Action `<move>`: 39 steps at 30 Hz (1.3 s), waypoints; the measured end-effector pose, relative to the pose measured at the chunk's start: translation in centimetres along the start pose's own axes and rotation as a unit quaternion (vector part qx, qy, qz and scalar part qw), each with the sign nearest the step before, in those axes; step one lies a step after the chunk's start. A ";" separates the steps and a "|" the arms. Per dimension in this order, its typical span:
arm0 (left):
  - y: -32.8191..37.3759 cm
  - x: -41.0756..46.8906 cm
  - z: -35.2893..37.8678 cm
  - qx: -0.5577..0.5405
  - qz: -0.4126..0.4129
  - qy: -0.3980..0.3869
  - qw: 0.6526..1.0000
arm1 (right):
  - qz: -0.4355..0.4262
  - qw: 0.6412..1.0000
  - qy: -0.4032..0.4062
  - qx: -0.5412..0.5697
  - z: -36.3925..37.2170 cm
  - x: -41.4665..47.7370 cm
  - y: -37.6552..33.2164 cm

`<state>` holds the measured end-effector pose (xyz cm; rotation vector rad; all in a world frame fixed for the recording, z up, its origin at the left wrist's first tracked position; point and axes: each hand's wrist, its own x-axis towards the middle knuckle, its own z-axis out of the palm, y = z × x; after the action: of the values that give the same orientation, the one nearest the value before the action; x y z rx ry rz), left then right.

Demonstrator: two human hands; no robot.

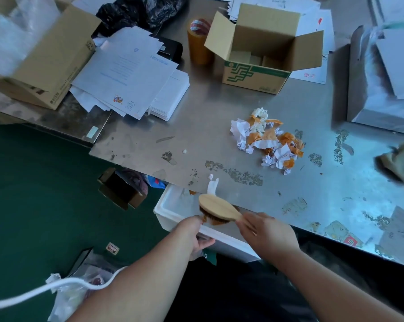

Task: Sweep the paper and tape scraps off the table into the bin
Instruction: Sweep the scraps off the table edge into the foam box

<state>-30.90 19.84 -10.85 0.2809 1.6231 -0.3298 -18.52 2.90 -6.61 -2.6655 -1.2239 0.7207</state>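
1. Left hand (194, 233): fingers curled over the near rim of the white bin (171, 205), lower centre.
2. Right hand (268, 233): gripping the brush (216, 206) handle; bristles over the bin.
3. Scraps (266, 140): piled on the worktop (219, 117), centre right.

The table (196, 135) is bare between the scraps (266, 140) and the bin (166, 219). A box (254, 77), papers (131, 73) and packs (382, 108) block the far side. A rag (398, 161) sits far right.

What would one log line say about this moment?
left hand: grips bin rim | right hand: holds brush over bin | scrap pile: on table, not yet swept
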 end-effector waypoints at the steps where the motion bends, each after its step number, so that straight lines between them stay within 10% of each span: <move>1: 0.0 -0.3 0.0 -0.001 -0.002 -0.001 1.000 | -0.004 1.000 -0.004 -0.008 0.1 -0.3 -0.1; 13: 0.3 -1.1 -0.3 -0.007 -0.005 -0.002 1.000 | -0.006 0.993 0.111 0.043 -2.8 4.2 -1.3; 39: -0.7 -1.6 1.7 -0.003 -0.016 -0.007 1.000 | 0.107 0.991 0.065 0.050 -2.4 -2.0 0.6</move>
<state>-29.51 18.55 -9.37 0.2478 1.6165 -0.3517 -18.14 1.19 -3.97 -2.7360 -0.8577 0.6064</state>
